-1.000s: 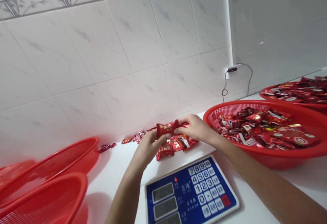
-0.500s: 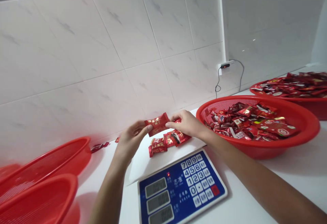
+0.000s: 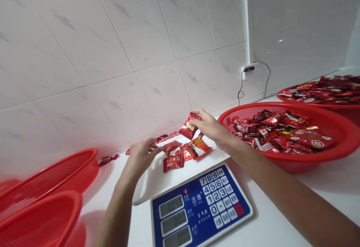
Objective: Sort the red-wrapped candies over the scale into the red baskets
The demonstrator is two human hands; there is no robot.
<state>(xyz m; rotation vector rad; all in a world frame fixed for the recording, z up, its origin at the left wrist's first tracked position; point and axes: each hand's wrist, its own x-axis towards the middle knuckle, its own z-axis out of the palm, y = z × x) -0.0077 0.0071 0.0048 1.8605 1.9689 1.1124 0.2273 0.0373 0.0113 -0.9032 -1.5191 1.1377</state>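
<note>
My right hand [image 3: 209,127] grips a red foil snack packet [image 3: 189,125], held tilted just above the white pan [image 3: 157,179] of a digital scale [image 3: 199,205]. To its left, my left hand [image 3: 142,158] hovers with its fingers partly curled and apart. Its fingertips come close to the edge of a flat red packet [image 3: 171,146] on the pan; whether they touch it I cannot make out. Nearer the keypad lie another red packet [image 3: 173,160] and a red-orange packet with a white patch [image 3: 199,148].
A red plastic basket [image 3: 334,142] of mixed red packets stands right of the scale, another heaped basket [image 3: 323,95] behind it. Red baskets [image 3: 67,164] stand at the left. Loose packets [image 3: 108,160] lie along the tiled wall [image 3: 112,70], where a plug with a cable [image 3: 249,69] hangs.
Both hands were on one packet above the pan. My left hand has come away from it, lower and leftward. My right hand now holds a packet, raised and tilted.
</note>
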